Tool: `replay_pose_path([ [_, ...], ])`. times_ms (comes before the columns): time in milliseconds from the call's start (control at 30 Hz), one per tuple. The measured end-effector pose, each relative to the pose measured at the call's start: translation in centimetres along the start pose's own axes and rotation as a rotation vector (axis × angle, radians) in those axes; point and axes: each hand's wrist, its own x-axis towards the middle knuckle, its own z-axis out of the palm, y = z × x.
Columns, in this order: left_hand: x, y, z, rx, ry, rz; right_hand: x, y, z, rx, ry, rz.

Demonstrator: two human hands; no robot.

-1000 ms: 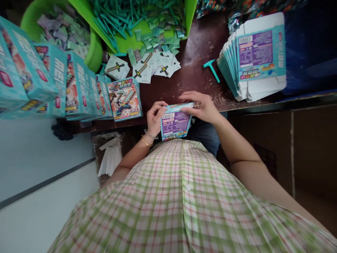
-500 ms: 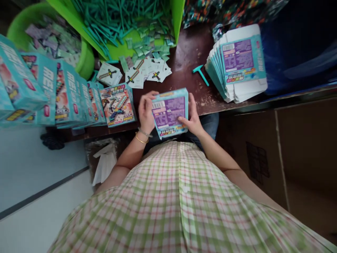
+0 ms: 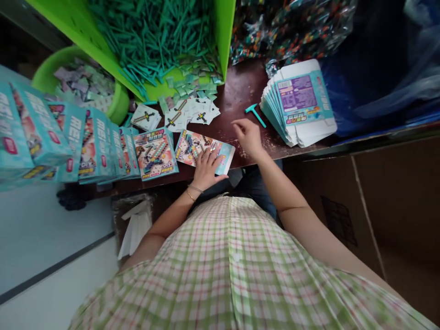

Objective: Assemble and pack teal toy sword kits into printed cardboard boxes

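My left hand (image 3: 206, 169) lies palm down on a colourful picture box (image 3: 192, 145), fingers spread across its front. The box rests at an angle on the table's near edge, its blue end under my hand and its picture side up. To the right, my right hand (image 3: 249, 137) hovers over the table with loosely bent fingers and nothing visible in them. Nearest to it is a teal T-shaped plastic hammer (image 3: 256, 114). Further right leans a stack of flattened box blanks (image 3: 299, 101). Left of the picture box stands another finished-looking box (image 3: 156, 155).
A row of blue boxes (image 3: 92, 146) runs along the left. Behind are sword-picture cards (image 3: 177, 117), a green bin (image 3: 223, 41) of teal hammers and small packets, and a green basket (image 3: 122, 101) of packets. Clear bags of coloured bits (image 3: 254, 41) lie at the back.
The box held between both hands now lies on the table, picture side up, further left. My left hand rests flat on it. My right hand has let go and risen away.
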Motion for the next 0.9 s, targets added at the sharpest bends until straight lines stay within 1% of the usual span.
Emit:
replay_pose_path([
  [33,-0.1,0.1,0.6,0.044,-0.048,0.013,1.1,1.1,-0.5,-0.016,0.022,0.018],
  [67,-0.2,0.2,1.0,0.077,-0.073,0.034,2.2,2.0,-0.8,-0.034,0.012,0.023],
  [133,-0.4,0.2,1.4,0.109,-0.098,0.092,3.9,2.8,-0.5,-0.079,-0.053,-0.002],
  [167,-0.4,0.1,1.4,0.106,-0.105,0.126,4.7,2.9,0.0,-0.106,-0.098,-0.029],
  [233,-0.7,0.0,1.1,0.05,-0.093,0.191,6.4,2.3,1.8,-0.164,-0.209,-0.098],
  [300,-1.3,0.3,0.2,-0.064,-0.038,0.245,8.1,1.4,4.1,-0.234,-0.323,-0.167],
  [367,-2.1,1.2,-1.5,-0.201,0.064,0.265,9.7,0.5,6.5,-0.314,-0.409,-0.219],
  [400,-2.6,1.7,-2.6,-0.27,0.13,0.25,10.4,0.1,7.6,-0.355,-0.436,-0.231],
  [467,-3.6,2.6,-5.2,-0.418,0.279,0.152,11.5,-0.5,9.6,-0.434,-0.449,-0.224],
  [500,-4.1,3.0,-6.4,-0.503,0.358,0.059,12.0,-0.6,10.4,-0.466,-0.43,-0.212],
  [567,-5.0,3.1,-8.2,-0.701,0.508,-0.209,12.8,-0.7,11.9,-0.504,-0.366,-0.213],
  [600,-5.3,3.0,-8.7,-0.787,0.564,-0.344,13.2,-0.7,12.5,-0.511,-0.343,-0.232],
  [667,-5.5,2.2,-8.9,-0.92,0.644,-0.557,13.8,-0.6,13.5,-0.515,-0.359,-0.286],
  [733,-5.3,1.4,-8.4,-1.019,0.709,-0.678,14.1,-0.5,14.1,-0.53,-0.431,-0.334],
  [833,-4.8,0.8,-7.5,-1.145,0.762,-0.765,14.0,-0.9,13.9,-0.575,-0.514,-0.396],
  [900,-4.6,0.8,-7.0,-1.181,0.734,-0.774,13.7,-1.4,13.3,-0.603,-0.522,-0.425],
])
